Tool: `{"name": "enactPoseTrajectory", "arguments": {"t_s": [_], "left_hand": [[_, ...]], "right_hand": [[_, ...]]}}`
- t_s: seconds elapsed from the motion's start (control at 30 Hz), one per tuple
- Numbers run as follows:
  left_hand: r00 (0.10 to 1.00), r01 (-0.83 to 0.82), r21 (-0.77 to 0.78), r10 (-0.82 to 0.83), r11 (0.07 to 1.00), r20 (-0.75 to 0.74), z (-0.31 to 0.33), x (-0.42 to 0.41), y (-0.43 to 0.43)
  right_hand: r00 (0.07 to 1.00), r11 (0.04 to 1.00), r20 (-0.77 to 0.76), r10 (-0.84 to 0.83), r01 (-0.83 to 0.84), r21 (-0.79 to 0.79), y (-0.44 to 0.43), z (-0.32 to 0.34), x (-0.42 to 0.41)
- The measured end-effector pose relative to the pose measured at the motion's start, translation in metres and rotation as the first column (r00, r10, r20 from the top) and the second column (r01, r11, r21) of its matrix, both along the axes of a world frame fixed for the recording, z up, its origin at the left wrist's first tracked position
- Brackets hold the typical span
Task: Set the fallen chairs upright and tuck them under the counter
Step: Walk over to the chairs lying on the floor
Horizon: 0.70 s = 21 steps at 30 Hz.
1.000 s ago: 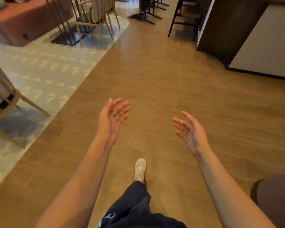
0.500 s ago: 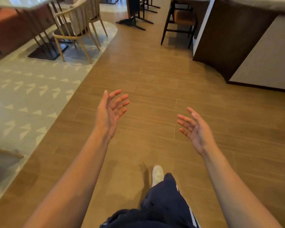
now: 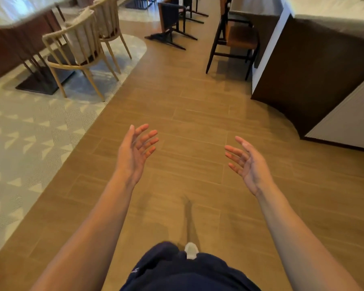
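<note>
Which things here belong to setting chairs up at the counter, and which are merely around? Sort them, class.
Job: counter; tall dark stool standing at it; left hand and right hand, both empty.
Merely around: pale wooden armchair; dining table; patterned carpet.

place: café or restaurant | upper left: pedestal table [image 3: 19, 11] with spindle-back chairs [image 3: 76, 51] on patterned carpet [image 3: 29, 133] | upper right: bar counter [image 3: 315, 59], tall stool [image 3: 237, 38] | wood-plank floor [image 3: 187, 114]

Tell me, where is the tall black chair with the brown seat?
In the head view, the tall black chair stands upright on the wooden floor at the upper right, with the dark counter just to its right.
</note>
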<state>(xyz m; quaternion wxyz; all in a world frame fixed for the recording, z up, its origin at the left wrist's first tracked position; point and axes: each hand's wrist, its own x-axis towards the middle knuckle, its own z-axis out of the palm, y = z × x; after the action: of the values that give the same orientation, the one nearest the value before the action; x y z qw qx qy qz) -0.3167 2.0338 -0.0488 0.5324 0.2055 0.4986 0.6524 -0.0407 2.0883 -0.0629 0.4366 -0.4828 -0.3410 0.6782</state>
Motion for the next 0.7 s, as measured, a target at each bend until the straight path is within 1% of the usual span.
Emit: {"name": "enactPoseTrajectory", "arguments": {"t_s": [0.13, 0.23, 0.33, 0.4, 0.53, 0.7], "left_hand": [[1.000, 0.000, 0.000, 0.000, 1.000, 0.002, -0.004, -0.015, 0.099], [1.000, -0.002, -0.006, 0.002, 1.000, -0.005, -0.017, -0.031, 0.182], [1.000, -0.010, -0.014, 0.010, 1.000, -0.025, -0.030, -0.053, 0.284], [0.999, -0.011, -0.002, 0.011, 1.000, -0.040, -0.032, -0.071, 0.360], [0.997, 0.053, 0.007, -0.052, 0.999, -0.055, -0.016, -0.110, 0.504], [0.996, 0.061, 0.011, -0.060, 0.998, -0.061, 0.011, -0.154, 0.656]], "right_hand": [[0.999, 0.999, -0.017, 0.047, -0.047, 0.001, 0.109, 0.006, -0.024], [0.997, 0.997, -0.021, 0.070, -0.070, -0.012, 0.189, -0.007, -0.049], [0.996, 0.997, -0.039, 0.075, -0.076, -0.025, 0.285, -0.023, -0.085], [0.996, 0.996, -0.039, 0.085, -0.085, -0.006, 0.355, -0.025, -0.114], [0.996, 0.996, -0.026, 0.083, -0.083, 0.013, 0.490, -0.008, -0.157], [0.998, 0.999, -0.059, 0.032, -0.030, 0.023, 0.630, 0.018, -0.182]]}}
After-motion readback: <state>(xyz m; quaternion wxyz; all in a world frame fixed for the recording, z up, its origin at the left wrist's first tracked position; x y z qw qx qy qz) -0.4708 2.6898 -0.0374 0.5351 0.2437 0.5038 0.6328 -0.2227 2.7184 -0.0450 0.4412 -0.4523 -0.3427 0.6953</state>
